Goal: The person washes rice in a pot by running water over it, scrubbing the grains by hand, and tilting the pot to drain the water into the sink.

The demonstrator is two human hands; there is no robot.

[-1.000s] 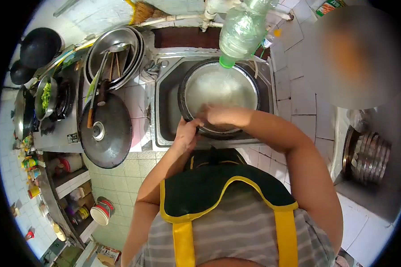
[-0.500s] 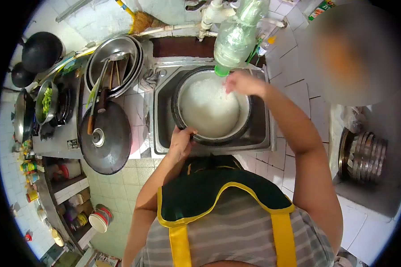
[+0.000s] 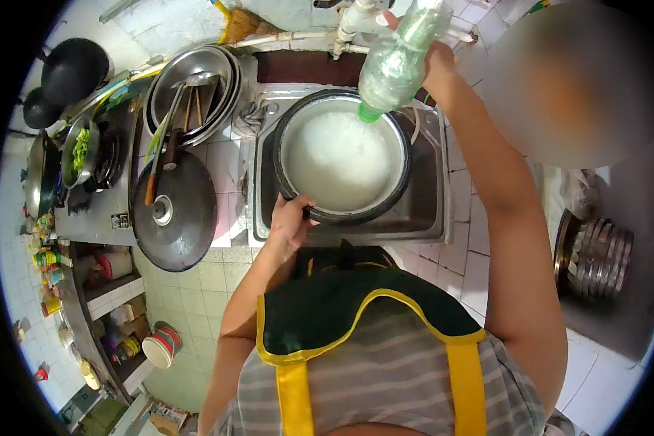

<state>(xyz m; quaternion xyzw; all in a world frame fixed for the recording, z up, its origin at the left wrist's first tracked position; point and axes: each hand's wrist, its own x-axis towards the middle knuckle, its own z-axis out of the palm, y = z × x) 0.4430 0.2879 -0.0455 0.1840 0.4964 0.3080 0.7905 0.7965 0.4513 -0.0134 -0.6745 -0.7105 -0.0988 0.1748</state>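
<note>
The left hand (image 3: 292, 219) is closed on the near left rim of the pot (image 3: 341, 217), which stands in the sink (image 3: 425, 211) with cloudy white contents. The right hand (image 3: 437, 69) is wrapped around the bottle (image 3: 396, 73), inverted, its green cap (image 3: 368, 112) above the pot's far right side. Left: the stove (image 3: 94, 229) bears a label (image 3: 120, 220), its marks too small to read.

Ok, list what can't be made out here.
All in the head view:
Right hand: some fingers hidden behind the bottle.
The bottle's far end: cut off by the top edge.
The pot: its floor hidden by cloudy white contents.
Round upper-right patch: blurred.
</note>
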